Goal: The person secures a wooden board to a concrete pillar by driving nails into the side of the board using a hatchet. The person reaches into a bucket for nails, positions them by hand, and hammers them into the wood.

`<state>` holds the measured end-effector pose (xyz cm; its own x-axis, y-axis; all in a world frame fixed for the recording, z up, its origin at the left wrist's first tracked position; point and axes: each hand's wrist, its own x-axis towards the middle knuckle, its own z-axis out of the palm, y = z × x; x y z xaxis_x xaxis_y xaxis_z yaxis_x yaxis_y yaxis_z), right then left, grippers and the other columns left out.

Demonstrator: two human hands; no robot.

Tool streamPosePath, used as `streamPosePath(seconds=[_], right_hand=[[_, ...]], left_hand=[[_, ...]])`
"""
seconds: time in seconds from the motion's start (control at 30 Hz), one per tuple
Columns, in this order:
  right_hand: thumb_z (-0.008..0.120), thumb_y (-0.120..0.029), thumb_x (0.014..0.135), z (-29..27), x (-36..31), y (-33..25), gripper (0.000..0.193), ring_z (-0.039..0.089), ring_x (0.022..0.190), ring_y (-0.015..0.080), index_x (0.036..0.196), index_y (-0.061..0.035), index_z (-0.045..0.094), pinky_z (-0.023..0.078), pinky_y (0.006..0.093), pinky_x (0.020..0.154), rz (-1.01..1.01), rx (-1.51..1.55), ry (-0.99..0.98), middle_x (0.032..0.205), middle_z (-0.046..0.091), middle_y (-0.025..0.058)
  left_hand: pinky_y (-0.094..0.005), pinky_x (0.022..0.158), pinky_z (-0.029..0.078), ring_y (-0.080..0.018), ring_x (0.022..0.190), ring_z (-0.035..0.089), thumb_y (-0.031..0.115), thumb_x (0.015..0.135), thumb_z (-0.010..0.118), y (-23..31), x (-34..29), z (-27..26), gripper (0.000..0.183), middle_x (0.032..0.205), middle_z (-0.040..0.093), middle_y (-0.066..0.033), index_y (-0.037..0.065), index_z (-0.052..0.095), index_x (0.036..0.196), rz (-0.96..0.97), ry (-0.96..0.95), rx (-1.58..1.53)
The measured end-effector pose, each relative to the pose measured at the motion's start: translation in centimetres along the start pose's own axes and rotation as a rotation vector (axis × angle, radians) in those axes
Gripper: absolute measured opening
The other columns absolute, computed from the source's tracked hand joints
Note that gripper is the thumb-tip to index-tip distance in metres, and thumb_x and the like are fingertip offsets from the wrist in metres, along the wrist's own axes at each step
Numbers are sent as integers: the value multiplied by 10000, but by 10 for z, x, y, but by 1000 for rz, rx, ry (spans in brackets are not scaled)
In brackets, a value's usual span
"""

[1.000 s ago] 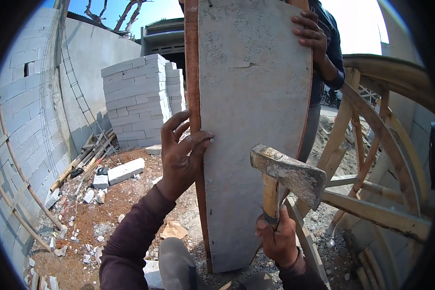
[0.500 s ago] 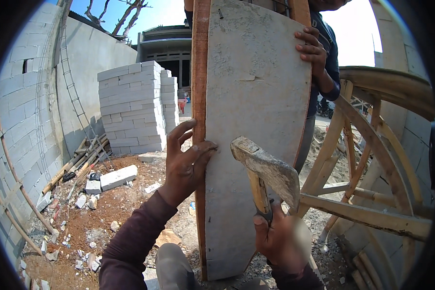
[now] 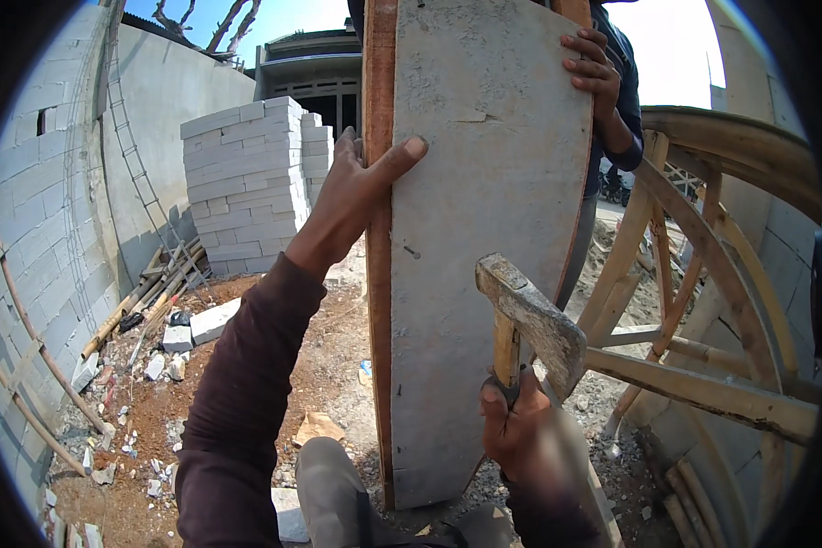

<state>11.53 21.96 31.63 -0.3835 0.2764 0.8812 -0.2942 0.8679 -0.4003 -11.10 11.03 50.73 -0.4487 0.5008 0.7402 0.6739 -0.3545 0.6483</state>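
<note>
Left hand moved up board, nail below, hatchet in right hand

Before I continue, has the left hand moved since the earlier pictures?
Yes, upward along the board: the left hand is now above the nail.

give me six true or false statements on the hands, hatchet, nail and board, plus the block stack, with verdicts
1. The right hand holds the hatchet. True.
2. The nail juts from the board. True.
3. The left hand pinches the nail. False: it is at the board's left edge, above the nail.
4. The hatchet touches the nail. False: they are apart.
5. A co-worker's hand is at the board's right edge. True.
6. The block stack shows right of the board. False: it shows left.
</note>
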Motion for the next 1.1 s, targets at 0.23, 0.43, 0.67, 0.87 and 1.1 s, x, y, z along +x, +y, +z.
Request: streamPosePath(seconds=[0.23,0.43,0.67,0.87,1.1], right_hand=[[543,-259,954,8,2,0,322,530,495,129,977,60,515,433,253,484,-98,115,95,604,528,68],[630,-256,919,2,23,-15,301,587,611,435,941,18,508,456,400,495,59,-161,-163,636,548,218],[614,-310,927,2,15,-14,333,529,479,254,952,7,516,396,314,448,-280,482,197,630,546,117],[599,-398,918,2,16,-19,404,499,437,319,935,-4,511,404,353,449,112,-55,34,537,484,112],[659,-364,900,9,33,-27,392,541,451,226,849,-4,513,423,355,457,-32,-271,-58,537,482,87]], left_hand=[[-398,833,560,-350,986,640,611,808,638,3,13,-3,919,1080,566,-264,-103,364,1317,32,-168,-18],[-375,806,573,-338,963,653,594,794,670,-1,16,-4,902,1072,574,-249,-104,392,1292,10,-199,-98],[-320,721,591,-327,869,678,558,787,709,-9,23,-6,994,1024,578,-295,-198,224,1214,103,-154,-51],[-365,790,579,-343,916,659,598,781,685,-6,17,-5,958,1067,548,-259,-121,308,1289,48,-107,-87],[-378,831,565,-359,979,637,590,789,681,4,11,-5,959,1062,542,-253,-117,275,1294,-28,-182,-97]])
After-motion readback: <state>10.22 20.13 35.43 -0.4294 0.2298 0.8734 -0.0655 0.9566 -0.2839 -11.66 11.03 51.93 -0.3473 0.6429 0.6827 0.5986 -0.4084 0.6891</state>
